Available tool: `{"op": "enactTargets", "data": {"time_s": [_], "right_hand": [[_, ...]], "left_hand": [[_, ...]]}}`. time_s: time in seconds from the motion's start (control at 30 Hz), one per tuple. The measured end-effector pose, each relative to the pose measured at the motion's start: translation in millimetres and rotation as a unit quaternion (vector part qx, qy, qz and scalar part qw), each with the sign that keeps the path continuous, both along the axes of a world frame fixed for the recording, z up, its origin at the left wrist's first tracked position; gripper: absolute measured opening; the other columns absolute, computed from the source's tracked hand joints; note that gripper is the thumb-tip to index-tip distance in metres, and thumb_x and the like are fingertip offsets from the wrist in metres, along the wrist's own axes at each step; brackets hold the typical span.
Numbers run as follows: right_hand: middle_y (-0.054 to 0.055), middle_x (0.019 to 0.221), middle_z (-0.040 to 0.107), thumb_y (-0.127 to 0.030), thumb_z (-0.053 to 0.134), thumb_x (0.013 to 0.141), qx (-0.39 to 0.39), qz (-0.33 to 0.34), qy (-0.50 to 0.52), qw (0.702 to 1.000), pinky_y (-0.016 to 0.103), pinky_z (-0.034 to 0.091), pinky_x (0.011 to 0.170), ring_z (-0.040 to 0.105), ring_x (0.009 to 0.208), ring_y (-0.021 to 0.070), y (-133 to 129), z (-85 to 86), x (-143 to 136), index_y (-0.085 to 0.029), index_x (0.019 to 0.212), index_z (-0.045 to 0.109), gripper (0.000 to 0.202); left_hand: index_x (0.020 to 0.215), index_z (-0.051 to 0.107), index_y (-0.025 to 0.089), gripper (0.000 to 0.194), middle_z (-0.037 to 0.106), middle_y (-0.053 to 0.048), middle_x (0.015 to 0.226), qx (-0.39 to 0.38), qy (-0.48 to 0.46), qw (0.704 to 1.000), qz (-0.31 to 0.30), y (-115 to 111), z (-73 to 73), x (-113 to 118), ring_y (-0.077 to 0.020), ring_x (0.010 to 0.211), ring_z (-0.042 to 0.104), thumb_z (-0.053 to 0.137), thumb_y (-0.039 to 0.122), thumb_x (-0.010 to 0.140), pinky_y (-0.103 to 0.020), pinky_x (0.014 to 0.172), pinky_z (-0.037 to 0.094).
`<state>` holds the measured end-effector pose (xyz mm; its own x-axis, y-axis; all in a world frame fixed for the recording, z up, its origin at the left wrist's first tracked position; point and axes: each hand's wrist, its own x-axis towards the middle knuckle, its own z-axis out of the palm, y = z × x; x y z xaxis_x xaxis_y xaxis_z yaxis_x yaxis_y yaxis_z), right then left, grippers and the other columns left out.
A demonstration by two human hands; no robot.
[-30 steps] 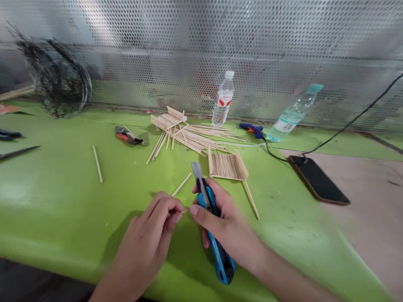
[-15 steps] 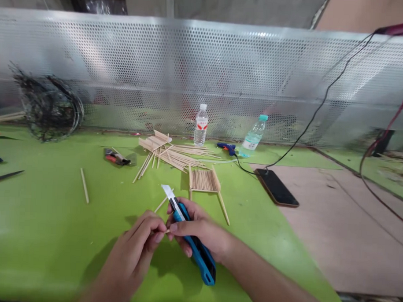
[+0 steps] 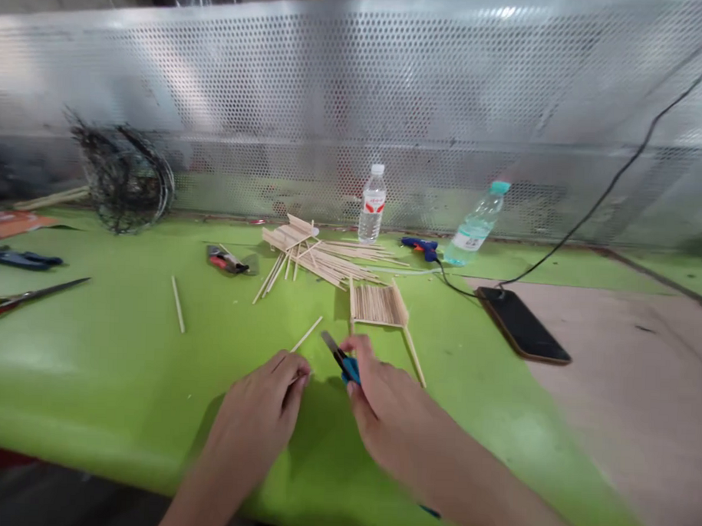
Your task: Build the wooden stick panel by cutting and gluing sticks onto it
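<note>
My left hand (image 3: 268,402) is closed in a pinch near the front of the green table. A short bit of thin wooden stick (image 3: 294,380) shows at its fingertips, mostly hidden by the fingers. My right hand (image 3: 389,402) is wrapped round a blue utility knife (image 3: 350,368), its blade out and angled up and to the left. Most of the handle is covered by the hand. Just beyond my left fingers lies another wooden stick (image 3: 308,332). Close past my right hand stands a small chair-like frame of sticks (image 3: 378,305) with a slatted panel.
Behind are a pile of sticks (image 3: 333,266) with a second stick frame (image 3: 291,232), two bottles (image 3: 372,206), a glue gun (image 3: 421,247) and a phone (image 3: 523,325). Leftward lie a loose stick (image 3: 177,304), pliers (image 3: 26,259), scissors (image 3: 44,291) and a wire coil (image 3: 123,182).
My hands have come apart; the right has turned palm-down with the knife and moved right, off the small stick in my left fingers. The view has shifted left and down.
</note>
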<state>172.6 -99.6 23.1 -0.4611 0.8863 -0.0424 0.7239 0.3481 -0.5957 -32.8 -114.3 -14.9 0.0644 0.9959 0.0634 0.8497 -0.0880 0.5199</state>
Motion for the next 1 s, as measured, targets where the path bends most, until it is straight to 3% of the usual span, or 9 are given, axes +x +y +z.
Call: {"op": "enactTargets", "data": {"time_s": [0.13,0.27,0.37,0.57,0.8,1.0], "right_hand": [[0.007,0.085,0.074,-0.005,0.052,0.084,0.04,0.057,-0.156,0.985,0.033,0.027,0.055,0.071,0.076,0.0246,-12,-11.1,-2,-0.017,0.147,0.044,0.064],[0.004,0.083,0.076,-0.002,0.059,0.069,0.038,0.087,-0.213,0.973,0.035,0.018,0.05,0.07,0.066,0.0222,-16,-12.8,-10,-0.017,0.149,0.046,0.083],[0.006,0.09,0.078,-0.003,0.059,0.068,0.053,0.093,-0.222,0.969,0.035,0.019,0.049,0.071,0.067,0.0218,-15,-11.9,-13,-0.017,0.156,0.04,0.091],[0.005,0.085,0.079,-0.005,0.062,0.066,0.037,0.09,-0.27,0.958,0.034,0.015,0.045,0.071,0.061,0.0221,-9,-13.5,-20,-0.019,0.16,0.036,0.099],[0.01,0.086,0.079,-0.002,0.064,0.062,0.001,0.116,-0.326,0.938,0.033,0.021,0.043,0.074,0.065,0.0274,-8,4.0,-35,-0.011,0.162,0.031,0.106],[0.008,0.08,0.078,-0.001,0.069,0.065,0.013,0.12,-0.336,0.934,0.028,0.04,0.045,0.073,0.063,0.025,-8,-5.1,-41,-0.013,0.162,0.03,0.105]], "left_hand": [[0.096,0.06,0.025,0.021,0.071,-0.001,0.091,-0.021,0.02,1.0,0.009,0,4.9,2,-0.0187,0.072,0.066,0.042,0.03,0.104,-0.034,0.066,0.047],[0.096,0.058,0.025,0.021,0.071,0.0,0.094,-0.03,0.01,0.999,0.015,-2,2.5,0,-0.0191,0.077,0.067,0.041,0.033,0.105,-0.035,0.068,0.047],[0.094,0.059,0.025,0.021,0.07,0.0,0.092,-0.018,0.006,1.0,0.011,-2,0.9,-1,-0.0179,0.073,0.066,0.042,0.033,0.105,-0.033,0.065,0.045],[0.094,0.06,0.024,0.022,0.069,-0.001,0.092,-0.017,0.01,1.0,0.001,0,-0.7,-1,-0.0171,0.07,0.064,0.042,0.031,0.105,-0.033,0.062,0.046],[0.094,0.062,0.022,0.028,0.066,-0.002,0.091,-0.016,0.016,1.0,-0.002,0,-0.3,1,-0.0152,0.066,0.063,0.039,0.03,0.106,-0.031,0.059,0.048],[0.098,0.065,0.021,0.036,0.065,-0.004,0.099,-0.004,0.03,1.0,0.009,1,-5.2,2,-0.0144,0.064,0.063,0.033,0.034,0.108,-0.032,0.057,0.051]]}}
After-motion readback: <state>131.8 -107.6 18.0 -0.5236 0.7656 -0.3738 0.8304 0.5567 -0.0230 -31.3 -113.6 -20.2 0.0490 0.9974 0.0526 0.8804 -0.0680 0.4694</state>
